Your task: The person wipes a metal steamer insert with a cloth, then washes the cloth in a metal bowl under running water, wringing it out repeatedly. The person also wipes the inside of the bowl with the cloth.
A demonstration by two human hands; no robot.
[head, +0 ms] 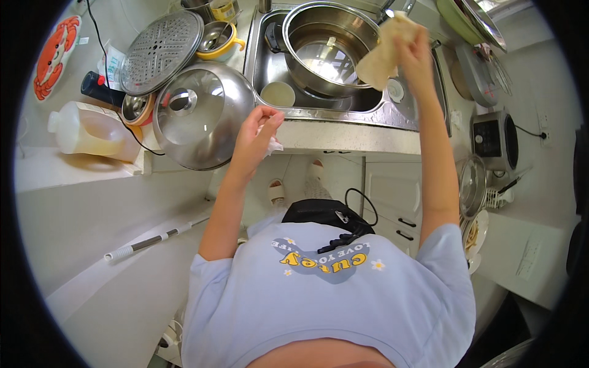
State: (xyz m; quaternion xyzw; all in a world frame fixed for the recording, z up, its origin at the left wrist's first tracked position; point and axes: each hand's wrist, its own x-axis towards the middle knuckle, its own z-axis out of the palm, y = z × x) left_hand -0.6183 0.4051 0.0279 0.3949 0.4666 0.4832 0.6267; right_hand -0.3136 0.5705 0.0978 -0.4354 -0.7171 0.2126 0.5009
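Observation:
My right hand (412, 50) holds up a crumpled cream cloth (379, 64) over the right rim of a big steel pot (294, 55). The pot stands in the steel sink (317, 112), its inside wet-looking and shiny. My left hand (257, 133) is in front of the sink's near left corner, fingers curled around a small white crumpled piece, perhaps tissue (274, 146). Just left of that hand lies a domed steel lid with a glass centre (207, 110). A small pale bowl (277, 94) sits in the sink beside the pot.
A perforated steamer plate (161, 50) leans by a yellow-rimmed bowl (218, 43). Further left are a plastic jug (92, 131) and a black cable (105, 60). A faucet (386, 9) is behind the pot. On the right stand a small appliance (492, 140) and a glass lid (472, 186).

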